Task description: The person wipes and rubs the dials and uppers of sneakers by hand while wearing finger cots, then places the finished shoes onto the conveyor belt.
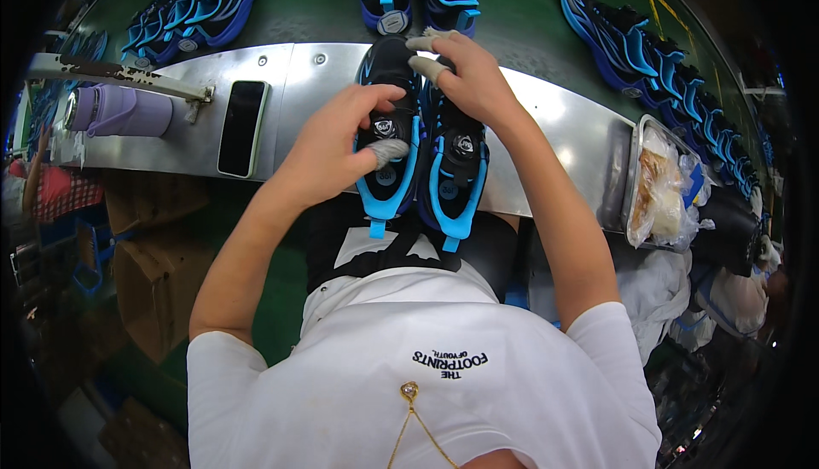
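A pair of black and bright-blue sneakers lies side by side at the metal table's near edge, heels toward me. Over the left sneaker (389, 181) curves my left hand (337, 141), its thumb and forefinger apart beside the round dial on the tongue. A greyish cover wraps that thumb. My right hand (467, 75) reaches across the toes, its pale-covered fingertips spread beside the left sneaker's toe. Beneath this hand, the front of the right sneaker (461, 188) is partly hidden. I see nothing loose held in either hand.
A phone (243, 128) and a lilac bottle (128, 111) lie left on the metal table (299, 68), by a worn metal bar (119, 73). At right sits a metal tray (636, 183) of plastic-wrapped items. More sneakers (200, 8) line the green surface beyond. Cardboard boxes (158, 286) stand lower left.
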Available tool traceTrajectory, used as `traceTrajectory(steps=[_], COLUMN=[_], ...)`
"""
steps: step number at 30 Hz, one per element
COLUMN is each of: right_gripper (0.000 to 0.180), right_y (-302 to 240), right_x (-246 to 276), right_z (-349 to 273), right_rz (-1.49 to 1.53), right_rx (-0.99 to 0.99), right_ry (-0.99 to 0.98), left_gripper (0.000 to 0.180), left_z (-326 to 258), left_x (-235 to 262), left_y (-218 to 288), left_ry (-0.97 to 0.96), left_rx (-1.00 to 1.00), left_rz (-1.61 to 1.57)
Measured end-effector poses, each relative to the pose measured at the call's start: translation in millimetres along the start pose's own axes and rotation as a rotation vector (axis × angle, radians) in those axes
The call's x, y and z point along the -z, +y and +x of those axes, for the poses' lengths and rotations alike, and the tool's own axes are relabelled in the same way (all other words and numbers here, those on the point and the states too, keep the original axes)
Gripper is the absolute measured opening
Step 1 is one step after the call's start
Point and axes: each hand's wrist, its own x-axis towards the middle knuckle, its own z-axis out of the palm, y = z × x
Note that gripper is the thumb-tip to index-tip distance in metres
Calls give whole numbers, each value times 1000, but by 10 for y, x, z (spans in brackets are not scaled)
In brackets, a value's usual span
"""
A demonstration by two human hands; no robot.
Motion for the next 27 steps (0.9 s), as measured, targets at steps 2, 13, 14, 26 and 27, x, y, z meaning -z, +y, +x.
traceTrajectory(steps=[2, 13, 14, 26, 27], right_gripper=[34, 43, 43, 41, 41], right_y=[50, 155, 181, 253, 251], right_x=[-100, -531, -535, -567, -572], right_z=[173, 339, 359, 392, 387], right_rz=[-61, -189, -182, -180, -197], right_rx=[-29, -11, 10, 43, 14], right_ry=[-138, -200, -194, -191, -183], left_gripper=[50, 43, 39, 41, 41], left_z=[9, -47, -32, -36, -35], left_x=[-23, 6, 38, 46, 53], left_y=[-32, -68, -67, -96, -101], left_ry=[48, -29, -112, -88, -94], left_rx=[37, 98, 52, -60, -83], left_rz=[144, 15, -74, -7, -1])
